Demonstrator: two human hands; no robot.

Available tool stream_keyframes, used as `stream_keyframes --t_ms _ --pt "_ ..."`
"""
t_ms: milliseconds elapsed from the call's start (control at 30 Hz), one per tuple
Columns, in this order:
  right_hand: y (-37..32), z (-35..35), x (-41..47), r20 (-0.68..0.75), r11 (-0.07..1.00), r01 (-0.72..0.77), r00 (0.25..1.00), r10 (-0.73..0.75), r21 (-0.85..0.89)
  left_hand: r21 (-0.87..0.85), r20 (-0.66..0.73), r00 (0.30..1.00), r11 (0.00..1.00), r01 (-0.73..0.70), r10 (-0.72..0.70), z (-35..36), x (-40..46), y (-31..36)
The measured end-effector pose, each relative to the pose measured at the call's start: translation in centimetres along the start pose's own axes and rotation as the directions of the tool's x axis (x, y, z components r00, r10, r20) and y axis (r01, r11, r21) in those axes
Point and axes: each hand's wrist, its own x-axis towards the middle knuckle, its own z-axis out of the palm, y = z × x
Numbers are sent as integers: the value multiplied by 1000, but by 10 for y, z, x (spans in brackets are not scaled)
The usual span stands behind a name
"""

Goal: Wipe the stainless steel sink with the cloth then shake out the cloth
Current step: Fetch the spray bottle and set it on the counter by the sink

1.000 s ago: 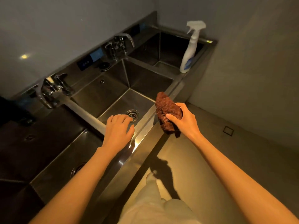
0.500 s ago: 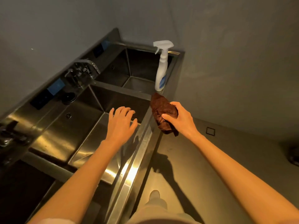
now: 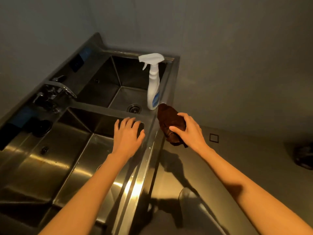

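Observation:
A stainless steel sink (image 3: 149, 155) with several basins runs from the lower left to the far corner. My right hand (image 3: 189, 131) grips a bunched brown cloth (image 3: 169, 119) just beyond the sink's front rim, over the floor. My left hand (image 3: 127, 134) hovers palm down, fingers spread, above the near basin close to the front rim, holding nothing.
A white spray bottle (image 3: 153, 85) stands on the front rim by the far basin, just beyond the cloth. Taps (image 3: 55, 92) sit on the back ledge. The far basin has a drain (image 3: 134, 108). A dark object (image 3: 303, 156) lies on the floor at right.
The view has swung right along the sink, bringing the far basin and spray bottle closer. Both hands keep their pose; the cloth now sits right beside the bottle.

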Motion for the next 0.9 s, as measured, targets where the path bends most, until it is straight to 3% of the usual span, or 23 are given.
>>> stream_keyframes --t_ms 367,567,900 --pt "66 -62 118 117 998 46 992 -50 39 35 -29 971 970 239 -238 28 81 67" --pt "81 -91 174 183 992 104 976 -116 75 -7 -55 908 909 416 -416 34 107 94" --pt "73 -86 226 242 978 151 953 -182 142 -190 -98 794 794 577 -600 35 149 99"
